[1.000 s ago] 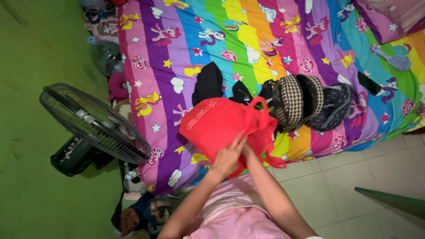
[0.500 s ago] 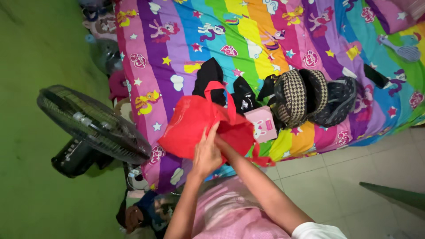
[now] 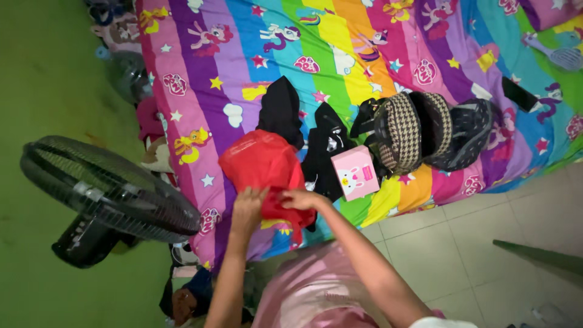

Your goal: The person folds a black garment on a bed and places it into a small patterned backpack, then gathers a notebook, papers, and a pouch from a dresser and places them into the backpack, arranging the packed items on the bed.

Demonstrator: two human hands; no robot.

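Gripping red bag [image 3: 261,163], crumpled, at bed [image 3: 200,91] edge | left hand [image 3: 248,206], right hand [image 3: 301,198] pinching it | fan [image 3: 103,188] near, left

I see all of this through a single camera worn on my head, so there is no second view to share anything with. It looks steeply down past my chest and my pink top, along both forearms to my left hand [image 3: 248,206] and right hand [image 3: 302,198], which sit low in the middle of the picture, close to the lens. Beyond them the view faces the rainbow-striped cartoon bedspread [image 3: 340,54], which fills the upper part and runs off the top edge. The black round-caged standing fan [image 3: 106,191] lies at the left border, the pale tiled floor [image 3: 486,243] at the lower right. The picture is tilted, so the bed's edge runs slantwise.
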